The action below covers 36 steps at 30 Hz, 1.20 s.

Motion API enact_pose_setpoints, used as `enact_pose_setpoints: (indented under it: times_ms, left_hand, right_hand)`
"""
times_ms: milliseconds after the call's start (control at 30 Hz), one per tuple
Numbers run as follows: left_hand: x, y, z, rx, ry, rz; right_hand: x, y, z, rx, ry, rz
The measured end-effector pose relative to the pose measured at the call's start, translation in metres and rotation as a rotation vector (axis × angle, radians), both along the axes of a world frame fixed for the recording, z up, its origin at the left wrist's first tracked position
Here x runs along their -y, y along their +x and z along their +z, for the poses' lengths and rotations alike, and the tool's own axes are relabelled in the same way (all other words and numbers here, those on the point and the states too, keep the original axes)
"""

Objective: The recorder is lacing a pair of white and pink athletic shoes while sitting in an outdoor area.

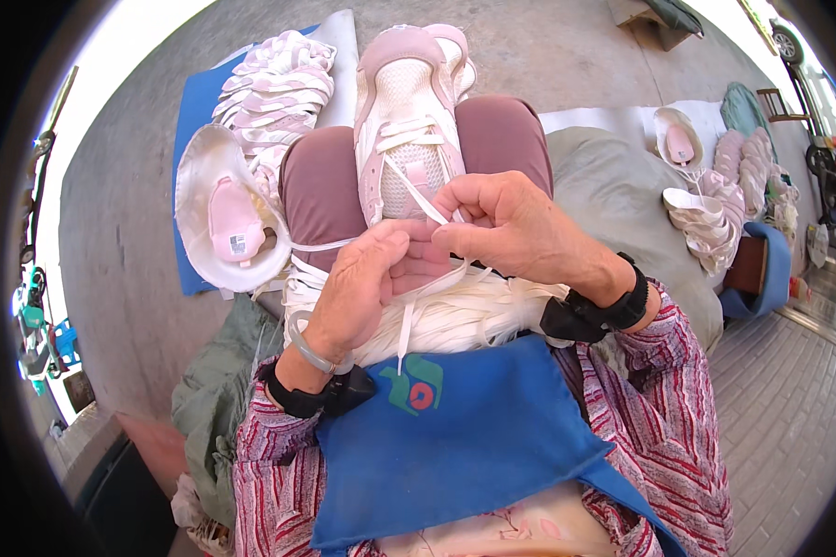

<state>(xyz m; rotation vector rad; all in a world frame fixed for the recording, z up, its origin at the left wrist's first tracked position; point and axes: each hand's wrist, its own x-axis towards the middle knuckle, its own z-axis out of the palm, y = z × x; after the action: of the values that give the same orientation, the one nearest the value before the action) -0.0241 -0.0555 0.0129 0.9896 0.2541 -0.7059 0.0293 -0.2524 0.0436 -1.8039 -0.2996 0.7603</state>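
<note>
A pink and white sneaker upper [409, 102] stands between my knees, its toe pointing away from me. White lace is threaded through its far eyelets. My right hand [502, 218] is closed, pinching a white shoelace [409, 190] between thumb and fingers just in front of the upper. My left hand [372, 278] is beside it, palm turned up and fingers stretched out toward the right fingertips. Under both hands, a bundle of loose white laces [474, 311] lies across my lap, with one lace end hanging over the blue apron [455, 436].
To the left, a stack of sneaker uppers [279, 88] lies on a blue sheet, with a single upper [228, 218] at its near end. More uppers [729, 176] sit at the right. A grey-green cloth [622, 195] and a blue-backed chair [762, 269] are on that side too.
</note>
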Motion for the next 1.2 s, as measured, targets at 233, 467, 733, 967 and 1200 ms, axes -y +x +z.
enact_pose_setpoints:
  times_ms: [233,467,733,967,1200]
  left_hand:
    - [0.021,0.015,-0.006,0.010,-0.155,0.193]
    - [0.015,0.013,0.003,-0.117,-0.346,0.235]
    - [0.019,0.014,0.002,-0.218,-0.457,0.255]
    - [0.014,0.006,0.022,-0.160,-0.457,-0.061]
    - [0.010,0.010,0.034,-0.224,-0.248,-0.294]
  right_hand:
    - [-0.003,-0.022,-0.011,0.568,-0.124,0.194]
    - [0.006,-0.016,0.012,-0.139,0.099,-0.242]
    - [0.004,-0.030,0.022,0.152,0.093,0.033]
    - [-0.002,-0.004,0.001,-0.165,0.009,-0.082]
    - [-0.028,0.013,-0.029,-0.700,0.491,-0.306]
